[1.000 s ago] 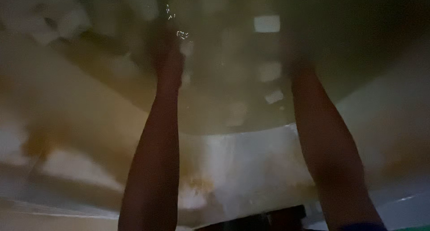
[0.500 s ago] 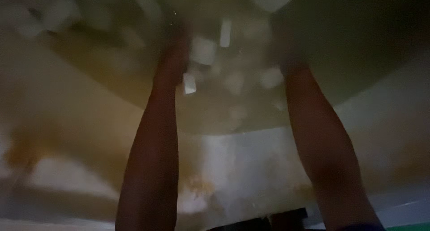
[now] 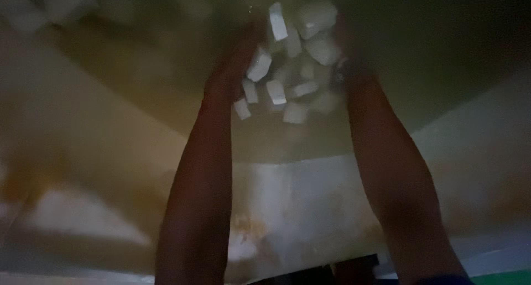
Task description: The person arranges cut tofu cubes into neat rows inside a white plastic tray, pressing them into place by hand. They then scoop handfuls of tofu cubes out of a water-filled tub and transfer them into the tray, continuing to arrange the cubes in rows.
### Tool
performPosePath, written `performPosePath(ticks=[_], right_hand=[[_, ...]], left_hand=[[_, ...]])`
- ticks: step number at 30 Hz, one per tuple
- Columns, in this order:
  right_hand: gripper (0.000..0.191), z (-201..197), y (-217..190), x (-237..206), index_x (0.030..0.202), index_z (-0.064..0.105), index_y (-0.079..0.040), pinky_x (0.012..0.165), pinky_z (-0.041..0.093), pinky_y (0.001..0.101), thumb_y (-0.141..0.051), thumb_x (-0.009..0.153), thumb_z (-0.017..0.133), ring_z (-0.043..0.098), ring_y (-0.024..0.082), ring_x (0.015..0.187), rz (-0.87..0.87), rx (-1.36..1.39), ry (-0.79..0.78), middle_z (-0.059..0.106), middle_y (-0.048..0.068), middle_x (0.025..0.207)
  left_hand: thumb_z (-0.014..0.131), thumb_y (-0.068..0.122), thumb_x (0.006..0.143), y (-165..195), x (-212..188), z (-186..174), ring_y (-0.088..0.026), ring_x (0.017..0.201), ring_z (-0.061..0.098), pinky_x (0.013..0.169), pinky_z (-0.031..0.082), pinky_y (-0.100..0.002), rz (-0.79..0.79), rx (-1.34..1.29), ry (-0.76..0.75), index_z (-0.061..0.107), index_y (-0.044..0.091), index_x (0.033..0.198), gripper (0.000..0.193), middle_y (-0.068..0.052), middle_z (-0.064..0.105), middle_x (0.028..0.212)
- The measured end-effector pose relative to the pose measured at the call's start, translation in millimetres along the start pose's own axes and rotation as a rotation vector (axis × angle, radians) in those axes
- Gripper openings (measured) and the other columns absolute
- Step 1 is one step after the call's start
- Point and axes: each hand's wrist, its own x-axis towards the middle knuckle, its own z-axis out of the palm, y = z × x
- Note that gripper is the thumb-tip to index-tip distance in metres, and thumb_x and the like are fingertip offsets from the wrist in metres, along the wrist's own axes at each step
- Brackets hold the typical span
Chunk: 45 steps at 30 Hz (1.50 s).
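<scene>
Both arms reach deep into a big dim tub of murky liquid, left hand and right hand flanking floating pale cubes, finger state unclear, cubes not yet gathered.

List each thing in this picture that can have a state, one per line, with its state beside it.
Left hand: reaching into the cloudy liquid, beside the cubes; grip unclear.
Right hand: in the liquid, blurred; grip unclear.
Pale white cubes: loose, bunched between the two hands.
Large stained pale basin: holds murky liquid; wall streaked brown.
</scene>
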Motion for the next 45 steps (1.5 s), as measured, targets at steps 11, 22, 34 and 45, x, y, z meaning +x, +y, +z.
performPosePath(ticks=[11, 22, 34, 45], right_hand=[[0.035, 9, -7, -9, 0.131, 0.064, -0.003, 0.099, 0.053, 0.0375, -0.027, 0.106, 0.056, 0.066, 0.025, 0.113, -0.033, 0.041, -0.084, 0.064, 0.015, 0.128], [0.036, 7, 2, -27, 0.132, 0.064, -0.003, 0.1, 0.052, 0.0377, -0.027, 0.106, 0.055, 0.065, 0.025, 0.114, -0.025, 0.17, -0.195, 0.064, 0.015, 0.129], [0.037, 15, 18, -37, 0.133, 0.063, -0.004, 0.101, 0.052, 0.0379, -0.028, 0.107, 0.054, 0.064, 0.025, 0.115, 0.005, 0.168, -0.171, 0.063, 0.015, 0.131], [0.038, 34, 11, -35, 0.134, 0.063, -0.005, 0.102, 0.051, 0.0381, -0.029, 0.107, 0.053, 0.064, 0.025, 0.116, 0.005, 0.125, -0.194, 0.063, 0.015, 0.132]], left_hand=[[0.049, 0.046, 0.108, 7, 4, 8, -0.034, 0.098, 0.06, 0.088, 0.05, -0.046, -0.065, 0.012, -0.089, 0.06, 0.002, 0.122, 0.047, -0.02, 0.064, 0.114], [0.05, 0.047, 0.106, -7, -9, 1, -0.034, 0.099, 0.061, 0.089, 0.05, -0.046, -0.247, 0.076, -0.2, 0.06, 0.003, 0.123, 0.049, -0.019, 0.064, 0.116], [0.052, 0.05, 0.103, -22, -6, -10, -0.034, 0.101, 0.062, 0.09, 0.051, -0.047, -0.331, 0.111, -0.19, 0.06, 0.004, 0.125, 0.051, -0.019, 0.064, 0.118], [0.054, 0.052, 0.101, -22, 0, -20, -0.034, 0.103, 0.062, 0.091, 0.052, -0.047, -0.355, 0.102, -0.281, 0.06, 0.004, 0.126, 0.054, -0.018, 0.065, 0.12]])
